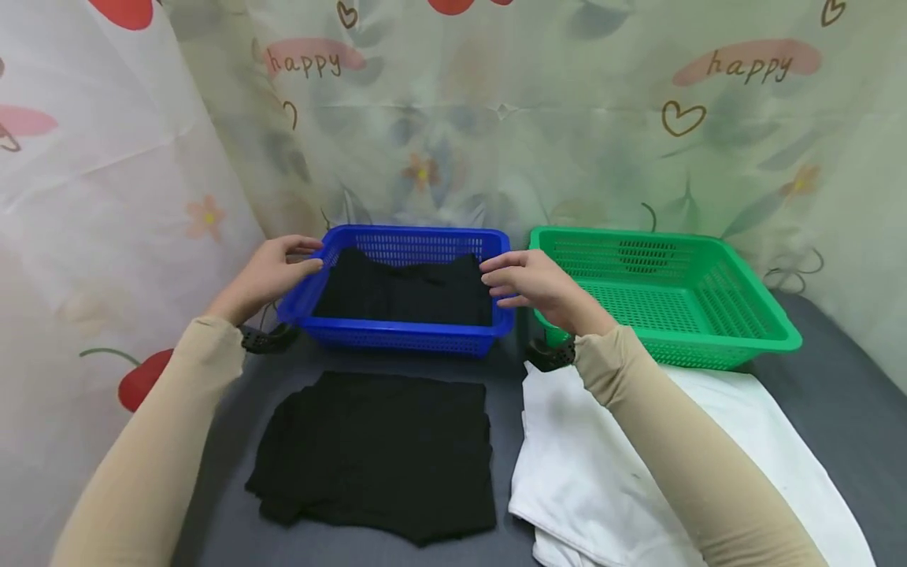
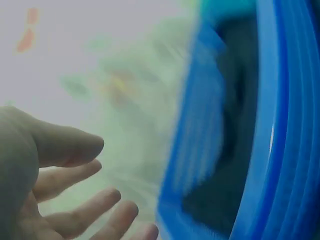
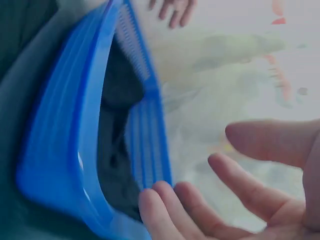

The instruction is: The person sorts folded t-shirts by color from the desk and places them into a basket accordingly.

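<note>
A blue plastic basket (image 1: 400, 325) stands at the back of the table, with a black folded cloth (image 1: 418, 293) lying inside it. My left hand (image 1: 268, 276) hovers by the basket's left rim, fingers loosely bent and holding nothing. At the right rim is my right hand (image 1: 544, 290), its fingers spread and empty. Both wrist views show a gap between thumb and fingers of the left hand (image 2: 75, 195) and right hand (image 3: 235, 195). Whether the right fingertips touch the rim, I cannot tell.
A green basket (image 1: 768, 319) without contents stands to the right of the blue one. In front lie a black folded garment (image 1: 383, 457) and, to its right, white cloth (image 1: 602, 472), partly covered by my right forearm. A printed curtain (image 1: 496, 157) hangs behind.
</note>
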Demonstrator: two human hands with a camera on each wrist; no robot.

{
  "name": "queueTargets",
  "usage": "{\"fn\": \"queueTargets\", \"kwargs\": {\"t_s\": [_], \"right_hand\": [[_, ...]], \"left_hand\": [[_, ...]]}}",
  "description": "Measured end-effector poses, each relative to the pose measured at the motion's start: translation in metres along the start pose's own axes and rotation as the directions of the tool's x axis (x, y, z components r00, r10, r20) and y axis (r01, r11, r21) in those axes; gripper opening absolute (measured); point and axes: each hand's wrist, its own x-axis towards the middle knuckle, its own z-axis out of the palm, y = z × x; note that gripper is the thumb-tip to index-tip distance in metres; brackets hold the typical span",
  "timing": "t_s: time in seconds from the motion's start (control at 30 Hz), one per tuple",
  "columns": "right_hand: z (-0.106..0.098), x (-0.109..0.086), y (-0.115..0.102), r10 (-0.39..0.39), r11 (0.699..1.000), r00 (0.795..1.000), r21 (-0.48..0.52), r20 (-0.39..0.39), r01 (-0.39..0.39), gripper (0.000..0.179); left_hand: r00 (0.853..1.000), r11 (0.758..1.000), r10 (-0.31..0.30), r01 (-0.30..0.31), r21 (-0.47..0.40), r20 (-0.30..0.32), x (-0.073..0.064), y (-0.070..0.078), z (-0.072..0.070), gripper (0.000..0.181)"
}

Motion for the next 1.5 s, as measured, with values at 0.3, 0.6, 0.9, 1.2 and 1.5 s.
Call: {"fn": "queueTargets", "kwargs": {"t_s": [0.3,0.6,0.9,1.2,1.5], "right_hand": [[0.014,-0.050,0.029,0.018,0.925,0.999,0.377,0.049,-0.035,0.037],[0.035,-0.069,0.070,0.141,0.905,0.968,0.368,0.208,-0.211,0.051],[0.058,-0.074,0.094,0.245,0.889,0.950,0.347,0.191,-0.299,0.055],[0.065,-0.073,0.102,0.228,0.788,0.936,0.513,0.270,-0.340,0.058],[0.078,-0.074,0.111,0.208,0.789,0.922,0.502,0.327,-0.355,0.057]], "left_hand": [[0.988,0.936,0.082,-0.032,-0.351,0.129,-0.066,0.006,0.017,0.054],[0.944,0.953,0.024,0.079,-0.293,0.330,-0.101,-0.041,0.041,0.054],[0.956,0.976,-0.057,0.114,-0.184,0.287,-0.116,-0.068,0.051,0.055],[0.920,0.966,-0.132,0.202,-0.159,0.369,-0.119,-0.079,0.057,0.055],[0.929,0.913,-0.084,0.216,-0.346,0.360,-0.119,-0.081,0.074,0.056]]}}
